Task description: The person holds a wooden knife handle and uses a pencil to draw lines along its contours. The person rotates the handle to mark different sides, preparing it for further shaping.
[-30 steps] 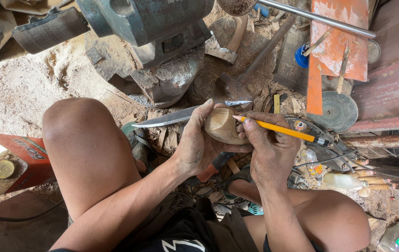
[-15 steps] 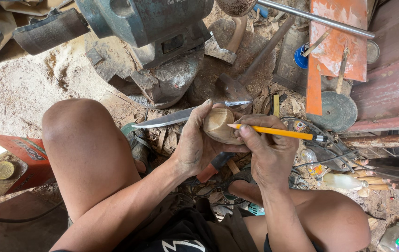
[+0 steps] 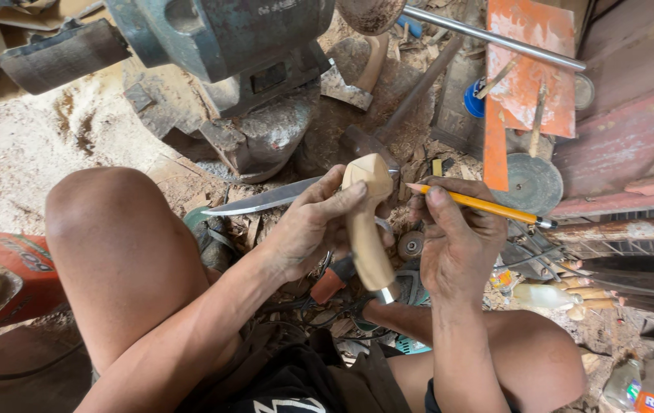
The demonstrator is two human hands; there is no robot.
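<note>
1. While the left hand (image 3: 308, 229) wraps its grip around the wooden handle (image 3: 365, 229), I see that handle standing nearly upright, faceted end up.
2. The right hand (image 3: 457, 245), closed on a yellow pencil (image 3: 480, 205), sits just beside it, with the pencil tip pointing left at the top of the handle.
3. A knife blade (image 3: 265, 200) points left behind the thumb; I think it lies separate from the handle, though the hand hides where the two meet.
</note>
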